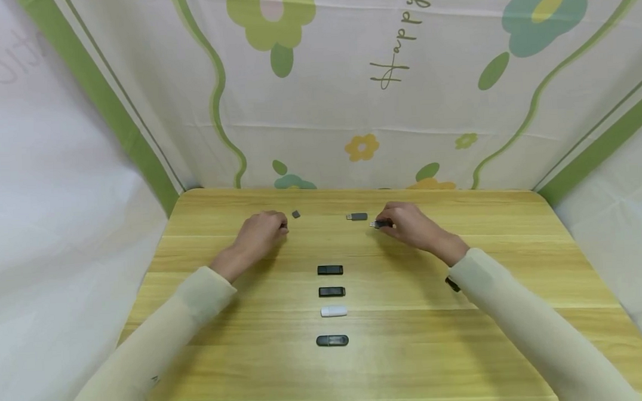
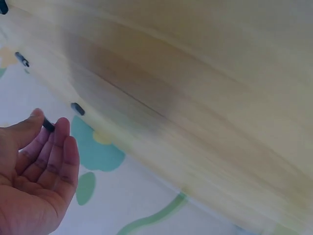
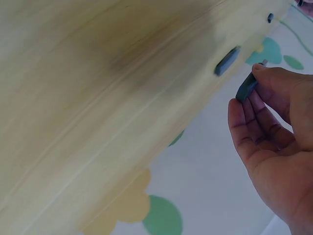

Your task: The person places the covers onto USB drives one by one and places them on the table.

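Note:
Between thumb and fingers, my left hand (image 1: pixel 258 233) pinches a small black USB stick cap (image 2: pixel 48 125) near the far edge of the table. My right hand (image 1: pixel 412 225) holds a dark USB stick (image 3: pixel 246 88) by its body, its bare metal plug pointing left. Just left of that hand lies an uncapped grey USB stick (image 1: pixel 359 217), its plug also to the left. A loose dark cap (image 1: pixel 296 214) rests beside the left hand's fingertips. The two hands are apart.
Nearer on the wooden table (image 1: pixel 242 359) lie, in a column, two black USB sticks (image 1: pixel 330 270), a white one (image 1: pixel 333 312) and a dark rounded one (image 1: pixel 332 340). Beyond the far edge hangs a flowered white cloth (image 1: pixel 317 105), with white cloth on both sides.

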{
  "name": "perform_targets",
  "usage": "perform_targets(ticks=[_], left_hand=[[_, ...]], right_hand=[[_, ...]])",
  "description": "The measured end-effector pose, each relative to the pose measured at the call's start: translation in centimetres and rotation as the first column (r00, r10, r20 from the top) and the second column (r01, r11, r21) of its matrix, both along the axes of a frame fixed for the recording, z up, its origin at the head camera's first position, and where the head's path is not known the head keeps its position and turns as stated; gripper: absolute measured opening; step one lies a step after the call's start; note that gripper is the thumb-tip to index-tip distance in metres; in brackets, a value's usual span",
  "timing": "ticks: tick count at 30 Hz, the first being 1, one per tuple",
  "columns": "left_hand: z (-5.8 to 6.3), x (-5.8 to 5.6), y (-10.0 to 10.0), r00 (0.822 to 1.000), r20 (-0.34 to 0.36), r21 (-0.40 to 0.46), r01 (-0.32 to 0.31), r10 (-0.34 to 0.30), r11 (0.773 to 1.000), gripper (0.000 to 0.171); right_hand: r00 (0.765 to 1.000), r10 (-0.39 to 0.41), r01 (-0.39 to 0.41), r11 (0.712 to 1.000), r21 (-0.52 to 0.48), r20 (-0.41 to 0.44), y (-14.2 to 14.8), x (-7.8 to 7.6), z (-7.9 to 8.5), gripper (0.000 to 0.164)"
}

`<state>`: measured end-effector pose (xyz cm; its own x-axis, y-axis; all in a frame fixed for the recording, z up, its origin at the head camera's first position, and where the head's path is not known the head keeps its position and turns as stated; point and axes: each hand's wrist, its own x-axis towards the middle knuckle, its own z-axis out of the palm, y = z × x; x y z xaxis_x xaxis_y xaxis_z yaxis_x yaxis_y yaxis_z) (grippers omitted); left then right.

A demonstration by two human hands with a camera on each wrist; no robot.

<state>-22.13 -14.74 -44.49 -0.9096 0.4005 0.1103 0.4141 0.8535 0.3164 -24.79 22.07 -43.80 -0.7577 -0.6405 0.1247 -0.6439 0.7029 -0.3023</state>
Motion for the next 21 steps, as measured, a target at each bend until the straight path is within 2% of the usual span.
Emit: perform_targets(ticks=[7, 15, 21], left_hand=[[0.1, 0.1, 1.3, 0.998, 0.005, -0.005, 0.057, -0.057, 0.998, 0.012], [0.2, 0.2, 2.5, 0.991, -0.057, 0.005, 0.124, -0.124, 0.992, 0.012], [0.3, 0.3, 3.5, 0.989, -0.062, 0.008, 0.137, -0.136, 0.991, 0.011]], right_hand=[[1.000, 0.020, -0.020, 1.000, 0.009, 0.015, -2.9, 0.1, 0.6, 0.017], [0.994, 0.107, -0.108, 0.994, -0.027, -0.031, -5.5, 0.3, 0.5, 0.018], [0.992, 0.125, -0.126, 0.991, -0.042, -0.024, -6.8, 0.5, 0.6, 0.016]])
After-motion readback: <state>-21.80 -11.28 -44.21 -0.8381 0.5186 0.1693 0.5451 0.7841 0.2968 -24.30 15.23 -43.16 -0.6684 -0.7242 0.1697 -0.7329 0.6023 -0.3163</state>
